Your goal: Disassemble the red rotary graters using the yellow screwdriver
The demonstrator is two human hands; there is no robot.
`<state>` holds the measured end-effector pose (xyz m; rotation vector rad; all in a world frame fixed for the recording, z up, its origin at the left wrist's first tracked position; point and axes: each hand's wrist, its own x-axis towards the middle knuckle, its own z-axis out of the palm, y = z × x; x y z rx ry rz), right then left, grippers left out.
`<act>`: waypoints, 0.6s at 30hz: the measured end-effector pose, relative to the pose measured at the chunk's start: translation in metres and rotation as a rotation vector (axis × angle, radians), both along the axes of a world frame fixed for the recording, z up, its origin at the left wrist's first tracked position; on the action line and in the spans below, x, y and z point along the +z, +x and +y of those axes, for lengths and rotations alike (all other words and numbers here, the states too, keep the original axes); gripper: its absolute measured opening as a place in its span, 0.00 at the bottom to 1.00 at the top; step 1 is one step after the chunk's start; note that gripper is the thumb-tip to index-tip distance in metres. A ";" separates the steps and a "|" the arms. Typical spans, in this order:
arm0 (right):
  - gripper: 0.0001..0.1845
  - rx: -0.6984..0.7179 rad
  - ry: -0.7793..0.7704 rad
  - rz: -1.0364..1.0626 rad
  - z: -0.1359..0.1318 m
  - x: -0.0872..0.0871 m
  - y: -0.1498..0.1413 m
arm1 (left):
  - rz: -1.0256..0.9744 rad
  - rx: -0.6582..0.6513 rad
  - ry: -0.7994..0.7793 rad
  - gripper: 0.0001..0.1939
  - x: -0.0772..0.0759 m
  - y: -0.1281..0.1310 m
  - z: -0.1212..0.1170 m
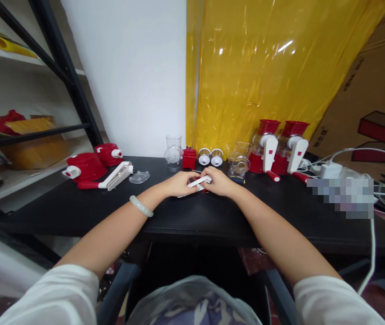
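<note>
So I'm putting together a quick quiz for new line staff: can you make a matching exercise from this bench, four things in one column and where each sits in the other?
Things:
1. white handle piece
2. clear flat lid
3. two assembled red-and-white units
4. pale bracelet

Places:
A. on the left wrist
B. back right of the black table, before the yellow sheet
C. between the left hand and right hand
D. lying on the table, left of the hands

Pairs: 1-C, 2-D, 3-B, 4-A
</note>
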<state>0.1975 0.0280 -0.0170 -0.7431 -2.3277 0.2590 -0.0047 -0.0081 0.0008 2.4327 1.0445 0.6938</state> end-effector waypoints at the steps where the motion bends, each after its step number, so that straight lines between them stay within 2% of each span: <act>1: 0.07 -0.002 -0.002 -0.003 0.000 0.000 0.000 | 0.005 -0.010 0.005 0.21 0.000 0.000 0.000; 9: 0.06 -0.017 -0.033 -0.020 -0.002 0.000 -0.001 | 0.100 0.029 0.004 0.16 0.001 -0.001 -0.002; 18: 0.08 -0.008 -0.070 -0.036 -0.006 0.003 -0.003 | 0.113 0.004 0.009 0.17 0.001 -0.001 -0.003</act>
